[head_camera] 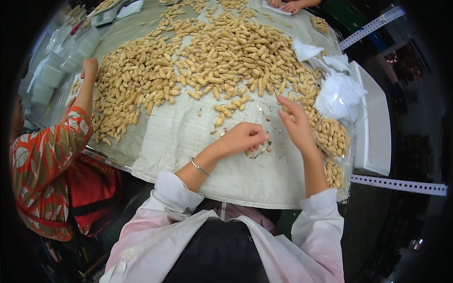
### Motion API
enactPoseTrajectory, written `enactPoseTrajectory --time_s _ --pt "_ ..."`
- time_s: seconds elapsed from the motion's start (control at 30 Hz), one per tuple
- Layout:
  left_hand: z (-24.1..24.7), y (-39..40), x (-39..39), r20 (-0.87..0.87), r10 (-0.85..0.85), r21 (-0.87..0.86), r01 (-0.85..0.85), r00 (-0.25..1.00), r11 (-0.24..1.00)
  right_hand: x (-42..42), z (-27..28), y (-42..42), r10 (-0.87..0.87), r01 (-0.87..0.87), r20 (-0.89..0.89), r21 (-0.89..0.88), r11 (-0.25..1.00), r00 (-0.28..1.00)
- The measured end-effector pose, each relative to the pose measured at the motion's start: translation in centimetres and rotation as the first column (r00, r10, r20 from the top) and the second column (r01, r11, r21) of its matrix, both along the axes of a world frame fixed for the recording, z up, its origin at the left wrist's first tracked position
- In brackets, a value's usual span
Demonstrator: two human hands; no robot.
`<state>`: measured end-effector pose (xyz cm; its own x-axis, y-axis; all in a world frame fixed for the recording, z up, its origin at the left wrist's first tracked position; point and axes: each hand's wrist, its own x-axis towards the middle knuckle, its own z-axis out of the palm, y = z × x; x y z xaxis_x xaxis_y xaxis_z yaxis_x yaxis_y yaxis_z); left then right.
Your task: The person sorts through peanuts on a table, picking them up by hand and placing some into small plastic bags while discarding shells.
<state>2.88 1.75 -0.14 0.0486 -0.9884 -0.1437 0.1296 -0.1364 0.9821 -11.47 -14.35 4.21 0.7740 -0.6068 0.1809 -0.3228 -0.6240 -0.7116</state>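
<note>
My left hand (244, 139) hovers over the woven white sheet (198, 159) with its fingers curled inward. Whether anything is inside those fingers is hidden from me. To its right, my right hand (297, 122) has thumb and forefinger apart, with nothing seen between them. Its fingertips are by the right-hand edge of a large heap of unshelled peanuts (230, 53). A small cluster of peanuts (230, 108) lies on the sheet in front of my left hand. Bits of shell and other debris (262, 152) are scattered under and around that hand.
Clear packs of peanuts (332, 137) line the right edge, below white foam netting (338, 93). Beyond them stands a white foam box (373, 123). At left, a co-worker's hand (90, 67) is near plastic trays (53, 72). Another person's hands (288, 6) are at the far side.
</note>
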Motion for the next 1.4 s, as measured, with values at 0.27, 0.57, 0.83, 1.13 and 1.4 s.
enactPoseTrajectory --time_s 0.27,0.57,0.83,1.13,1.4 --pt "0.2 -0.6 1.6 -0.109 0.219 -0.071 -0.227 0.97 0.971 13.1 -2.6 -8.6 -0.109 0.06 -0.096 -0.414 0.908 0.989" --pt "0.2 -0.3 3.9 -0.383 0.602 0.009 -0.648 0.701 0.761 11.8 -3.8 -3.4 0.09 -0.257 -0.32 -0.532 0.807 0.943" --pt "0.6 0.0 5.4 -0.464 0.695 0.066 -0.76 0.55 0.646 1.7 -2.2 5.2 0.297 -0.455 -0.441 -0.312 0.834 0.847" --pt "0.2 0.1 5.6 -0.421 0.717 0.083 -0.764 0.555 0.64 1.8 -0.8 2.6 -0.074 0.075 -0.017 0.028 0.997 0.997" --pt "-0.1 -0.1 5.7 -0.393 0.732 0.098 -0.766 0.556 0.635 9.4 -3.6 2.1 -0.072 0.037 -0.047 -0.516 0.856 0.996"
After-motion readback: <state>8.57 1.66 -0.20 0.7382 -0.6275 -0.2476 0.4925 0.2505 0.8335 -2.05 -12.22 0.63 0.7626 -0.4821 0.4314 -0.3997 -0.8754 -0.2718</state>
